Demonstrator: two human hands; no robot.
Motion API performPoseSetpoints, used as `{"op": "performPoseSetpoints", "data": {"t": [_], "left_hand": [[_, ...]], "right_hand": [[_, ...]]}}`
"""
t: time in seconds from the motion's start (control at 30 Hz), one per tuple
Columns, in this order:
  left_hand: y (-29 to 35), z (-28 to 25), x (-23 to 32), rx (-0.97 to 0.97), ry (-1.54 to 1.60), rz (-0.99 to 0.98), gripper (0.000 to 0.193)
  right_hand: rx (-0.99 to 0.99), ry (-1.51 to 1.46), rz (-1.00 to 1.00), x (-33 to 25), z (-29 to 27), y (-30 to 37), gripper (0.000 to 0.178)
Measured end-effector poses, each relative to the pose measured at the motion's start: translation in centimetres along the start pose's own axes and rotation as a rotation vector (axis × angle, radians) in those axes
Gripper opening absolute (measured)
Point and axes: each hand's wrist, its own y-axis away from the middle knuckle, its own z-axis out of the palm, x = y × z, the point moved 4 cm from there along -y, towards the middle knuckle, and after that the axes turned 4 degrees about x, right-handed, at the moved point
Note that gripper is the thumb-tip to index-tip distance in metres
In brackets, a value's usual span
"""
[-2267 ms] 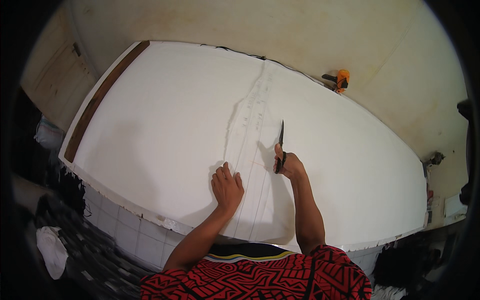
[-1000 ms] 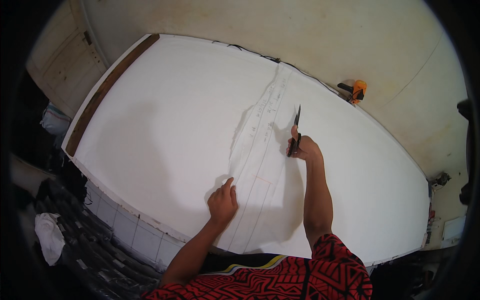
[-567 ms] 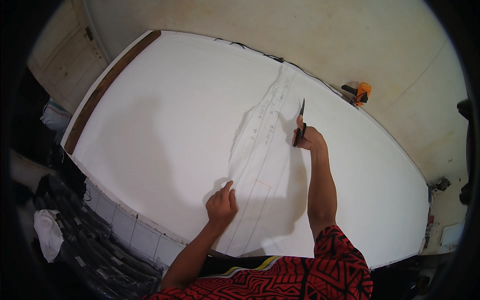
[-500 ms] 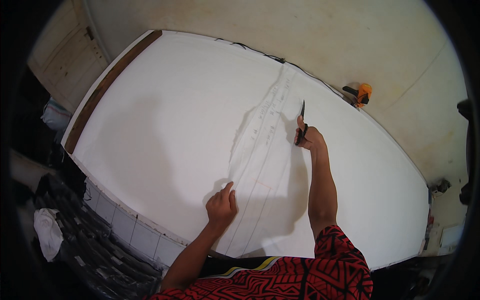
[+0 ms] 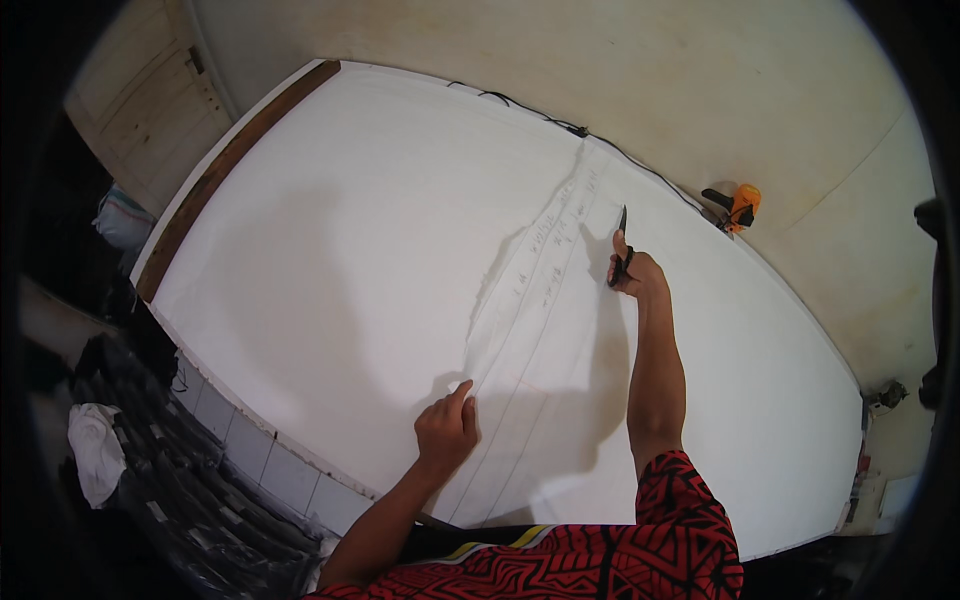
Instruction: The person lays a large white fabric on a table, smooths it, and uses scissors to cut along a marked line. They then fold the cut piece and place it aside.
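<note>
A broad white sheet (image 5: pixel 740 370) covers the table. On it lies a long, thin white strip (image 5: pixel 535 245) with a ragged left edge, pencil lines and faint handwriting. At the lower end of that ragged edge is my left hand (image 5: pixel 446 430), its index finger stretched out, thumb apart and other fingers curled. My right hand (image 5: pixel 643 274) grips black-handled scissors (image 5: pixel 624 220) right of the strip's upper half. Their dark blades point away from me and look closed. Whether the tips touch the sheet, I cannot tell.
A brown wooden bar (image 5: pixel 235 165) lies along the table's left end. Against the wall, a black cable (image 5: pixel 640 165) follows the far edge to an orange-and-black tool (image 5: pixel 742 208). Dark plastic-wrapped bundles (image 5: pixel 190 510) and a white cloth (image 5: pixel 97 455) sit at lower left.
The view has shifted slightly, so the table appears a little farther right and lower. Both hands keep nearly the same places over the sheet, and the scissors remain in my right hand.
</note>
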Motion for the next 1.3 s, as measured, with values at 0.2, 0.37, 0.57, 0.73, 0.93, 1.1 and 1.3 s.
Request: {"op": "performPoseSetpoints", "data": {"t": [0.2,0.37,0.57,0.73,0.93,1.1,1.3], "left_hand": [[-0.2,0.0,0.0,-0.032,0.002,-0.021,0.026],[-0.2,0.2,0.0,-0.044,0.011,-0.065,0.025],[0.0,0.2,-0.1,-0.091,-0.015,-0.090,0.027],[-0.3,0.1,0.2,-0.053,0.007,-0.072,0.028],[-0.5,0.2,0.6,-0.055,-0.018,-0.056,0.028],[-0.5,0.2,0.7,-0.042,-0.009,-0.054,0.028],[-0.4,0.4,0.6,-0.060,-0.016,-0.057,0.030]], "right_hand": [[-0.019,-0.058,0.061,-1.2,-0.7,-2.6,0.074],[0.037,0.020,0.010,-1.8,-1.2,-4.5,0.079],[-0.017,-0.057,0.051,-3.4,-1.3,-6.0,0.077],[-0.022,-0.070,-0.024,-4.3,-1.4,-7.8,0.076],[-0.003,-0.112,0.017,-6.1,-1.5,-9.2,0.074],[-0.014,-0.070,-0.020,-7.5,-1.4,-9.8,0.073],[0.023,-0.063,0.022,-8.4,-2.2,-12.8,0.076]]}}
